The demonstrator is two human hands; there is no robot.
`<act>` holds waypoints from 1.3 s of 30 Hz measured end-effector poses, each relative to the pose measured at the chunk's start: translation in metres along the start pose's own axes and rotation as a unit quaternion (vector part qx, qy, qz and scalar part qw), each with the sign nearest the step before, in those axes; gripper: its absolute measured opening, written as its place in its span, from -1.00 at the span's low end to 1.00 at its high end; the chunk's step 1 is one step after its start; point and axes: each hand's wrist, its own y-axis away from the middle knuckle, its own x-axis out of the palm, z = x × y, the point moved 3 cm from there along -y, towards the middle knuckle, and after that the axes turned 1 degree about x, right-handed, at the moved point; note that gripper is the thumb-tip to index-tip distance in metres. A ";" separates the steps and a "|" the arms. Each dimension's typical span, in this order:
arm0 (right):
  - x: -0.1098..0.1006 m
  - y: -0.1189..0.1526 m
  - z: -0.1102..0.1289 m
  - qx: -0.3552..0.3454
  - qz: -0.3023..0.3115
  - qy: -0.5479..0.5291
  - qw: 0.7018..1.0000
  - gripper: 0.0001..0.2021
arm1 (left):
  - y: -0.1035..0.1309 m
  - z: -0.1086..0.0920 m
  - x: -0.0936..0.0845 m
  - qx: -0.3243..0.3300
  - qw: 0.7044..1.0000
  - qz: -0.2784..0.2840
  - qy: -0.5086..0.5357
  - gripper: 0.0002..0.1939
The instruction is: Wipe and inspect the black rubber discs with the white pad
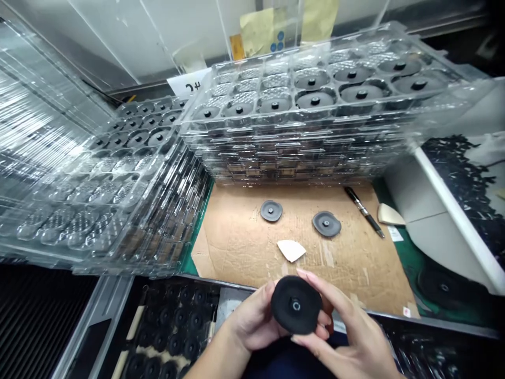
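A round black rubber disc (296, 305) with a small ring at its centre is held between both hands, face towards the camera. My left hand (256, 318) grips its left edge, thumb on the rim. My right hand (341, 321) holds the right side, with fingers at the top and bottom edges. Beyond them, two grey discs, one left (271, 211) and one right (326, 224), lie on a cardboard sheet (236, 247). A white wedge-shaped piece (291, 250) rests just past the held disc.
Stacked clear plastic trays (295, 126) holding discs stand behind the cardboard, and more (118, 179) at the left. A pen (363, 211) and a second wedge (390, 215) lie at the right, beside a white bin (453, 210) of small black parts. Below left, more black discs (175, 345).
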 end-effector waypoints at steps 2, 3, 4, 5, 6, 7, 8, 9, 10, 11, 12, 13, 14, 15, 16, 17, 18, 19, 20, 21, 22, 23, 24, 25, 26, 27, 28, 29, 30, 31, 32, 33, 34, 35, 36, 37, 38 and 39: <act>-0.004 0.003 -0.005 0.007 -0.019 0.007 1.000 -0.41 | -0.006 0.002 0.005 -0.008 1.000 -0.016 -0.011 -0.29; -0.006 0.005 -0.007 0.013 -0.028 0.009 0.999 -0.41 | -0.009 0.003 0.006 -0.012 0.999 -0.024 -0.019 -0.28; -0.008 0.006 -0.009 0.017 -0.036 0.013 0.999 -0.42 | -0.012 0.004 0.008 -0.019 0.999 -0.035 -0.030 -0.27; -0.010 0.006 -0.012 0.020 -0.041 0.018 0.999 -0.42 | -0.015 0.005 0.008 -0.025 0.997 -0.051 -0.045 -0.26; -0.013 0.008 -0.014 0.019 -0.042 0.025 0.999 -0.43 | -0.019 0.006 0.008 -0.027 0.995 -0.076 -0.063 -0.27; -0.015 0.010 -0.017 0.018 -0.039 0.031 0.999 -0.43 | -0.022 0.007 0.006 -0.023 0.990 -0.110 -0.086 -0.30; -0.017 0.013 -0.020 0.023 -0.036 0.038 0.998 -0.42 | -0.025 0.008 0.004 -0.016 0.983 -0.143 -0.114 -0.36; -0.019 0.018 -0.025 0.037 -0.034 0.044 0.998 -0.42 | -0.029 0.008 0.002 -0.008 0.975 -0.168 -0.145 -0.44; -0.022 0.025 -0.031 0.063 -0.040 0.051 0.996 -0.41 | -0.032 0.009 0.000 0.000 0.967 -0.184 -0.177 -0.50; -0.026 0.033 -0.038 0.097 -0.060 0.063 0.992 -0.41 | -0.034 0.010 -0.001 0.005 0.960 -0.189 -0.208 -0.55; -0.030 0.044 -0.046 0.133 -0.095 0.083 0.983 -0.42 | -0.037 0.012 -0.001 0.005 0.954 -0.186 -0.235 -0.58; -0.036 0.055 -0.055 0.168 -0.142 0.111 0.969 -0.44 | -0.039 0.014 -0.001 0.000 0.950 -0.180 -0.256 -0.60; -0.043 0.068 -0.064 0.200 -0.195 0.146 0.949 -0.46 | -0.041 0.016 0.000 -0.008 0.946 -0.179 -0.270 -0.62; -0.050 0.080 -0.074 0.229 -0.247 0.184 0.923 -0.47 | -0.042 0.018 0.002 -0.019 0.943 -0.183 -0.277 -0.64; -0.057 0.092 -0.084 0.256 -0.291 0.220 0.895 -0.47 | -0.044 0.020 0.004 -0.033 0.942 -0.186 -0.278 -0.66; -0.063 0.101 -0.094 0.280 -0.325 0.249 0.868 -0.46 | -0.045 0.022 0.007 -0.049 0.942 -0.187 -0.274 -0.67; -0.069 0.108 -0.104 0.299 -0.349 0.272 0.845 -0.43 | -0.047 0.024 0.010 -0.063 0.943 -0.188 -0.266 -0.68; -0.073 0.112 -0.114 0.313 -0.368 0.288 0.827 -0.41 | -0.050 0.026 0.013 -0.074 0.946 -0.189 -0.254 -0.70; -0.076 0.114 -0.123 0.321 -0.385 0.300 0.812 -0.38 | -0.052 0.027 0.016 -0.081 0.949 -0.189 -0.238 -0.71; -0.077 0.113 -0.131 0.326 -0.397 0.309 0.800 -0.36 | -0.054 0.029 0.019 -0.086 0.953 -0.188 -0.221 -0.73; -0.077 0.111 -0.139 0.329 -0.405 0.316 0.792 -0.34 | -0.056 0.029 0.022 -0.088 0.957 -0.186 -0.204 -0.74; -0.075 0.108 -0.145 0.332 -0.408 0.323 0.786 -0.32 | -0.057 0.030 0.024 -0.087 0.961 -0.181 -0.190 -0.75; -0.073 0.104 -0.150 0.336 -0.406 0.329 0.783 -0.32 | -0.057 0.031 0.026 -0.085 0.964 -0.173 -0.184 -0.76; -0.069 0.101 -0.154 0.338 -0.401 0.335 0.783 -0.33 | -0.056 0.031 0.028 -0.082 0.966 -0.164 -0.182 -0.76; -0.066 0.098 -0.157 0.340 -0.395 0.339 0.783 -0.33 | -0.054 0.032 0.028 -0.079 0.967 -0.156 -0.184 -0.75; -0.063 0.096 -0.159 0.341 -0.389 0.343 0.784 -0.33 | -0.051 0.034 0.028 -0.076 0.968 -0.151 -0.187 -0.74; -0.060 0.095 -0.161 0.340 -0.385 0.346 0.785 -0.31 | -0.047 0.035 0.028 -0.073 0.967 -0.151 -0.190 -0.72; -0.058 0.095 -0.162 0.338 -0.381 0.348 0.787 -0.29 | -0.042 0.036 0.026 -0.069 0.967 -0.153 -0.190 -0.71; -0.057 0.094 -0.163 0.335 -0.377 0.349 0.790 -0.27 | -0.036 0.037 0.023 -0.065 0.967 -0.158 -0.189 -0.70; -0.057 0.094 -0.163 0.329 -0.372 0.348 0.795 -0.25 | -0.030 0.038 0.020 -0.061 0.966 -0.164 -0.188 -0.70; -0.057 0.094 -0.164 0.323 -0.366 0.347 0.801 -0.24 | -0.024 0.038 0.017 -0.057 0.966 -0.170 -0.187 -0.69; -0.057 0.094 -0.166 0.316 -0.361 0.346 0.806 -0.24 | -0.018 0.038 0.013 -0.053 0.965 -0.176 -0.186 -0.69; -0.058 0.095 -0.167 0.310 -0.355 0.345 0.812 -0.24 | -0.011 0.037 0.008 -0.049 0.965 -0.182 -0.185 -0.68; -0.060 0.095 -0.169 0.304 -0.351 0.344 0.816 -0.23 | -0.006 0.036 0.004 -0.045 0.964 -0.187 -0.183 -0.67; -0.062 0.097 -0.171 0.298 -0.347 0.344 0.820 -0.23 | -0.001 0.035 -0.001 -0.041 0.964 -0.191 -0.180 -0.66; -0.064 0.099 -0.174 0.294 -0.345 0.344 0.822 -0.23 | 0.003 0.033 -0.005 -0.036 0.964 -0.197 -0.173 -0.64; -0.067 0.102 -0.177 0.291 -0.344 0.345 0.823 -0.24 | 0.005 0.032 -0.010 -0.032 0.964 -0.205 -0.165 -0.61; -0.070 0.105 -0.181 0.289 -0.344 0.346 0.823 -0.26 | 0.006 0.031 -0.014 -0.026 0.964 -0.213 -0.157 -0.57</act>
